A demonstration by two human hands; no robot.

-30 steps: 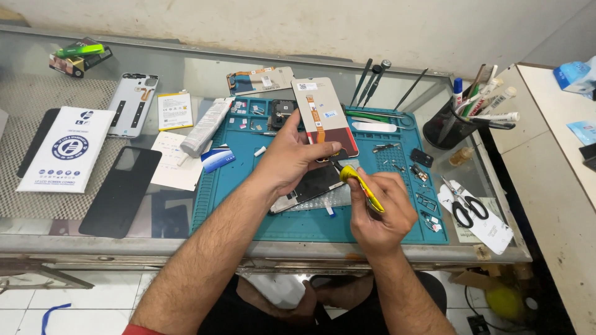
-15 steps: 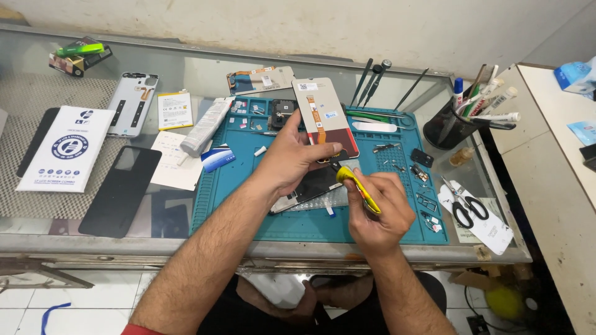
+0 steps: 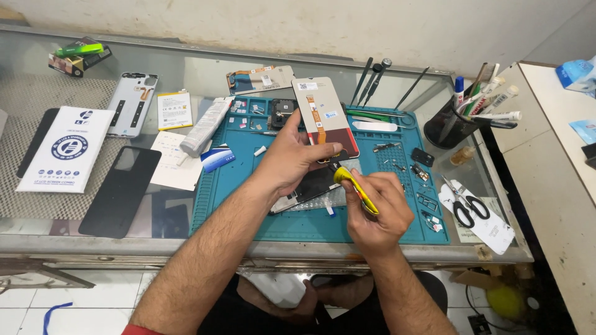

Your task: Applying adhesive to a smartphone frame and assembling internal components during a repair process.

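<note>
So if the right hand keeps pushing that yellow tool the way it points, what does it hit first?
Likely the left hand: the yellow tool in the right hand points up-left at its fingertips, which press the dark phone. Depth is unclear.

Scene bright, evenly lit; light diffuse, apparently from above. Shadows soft and short: faint one under left hand [image 3: 292, 162] on mat [image 3: 248, 211]. Glass counter [image 3: 205, 68] shows pale reflections and mild glare toward the back edge. Focus sharp at centre; small parts on mat resolvable. Wide-angle bowing at the frame edges; counter rim curves. No motion blur on right hand [image 3: 379, 211].
</note>
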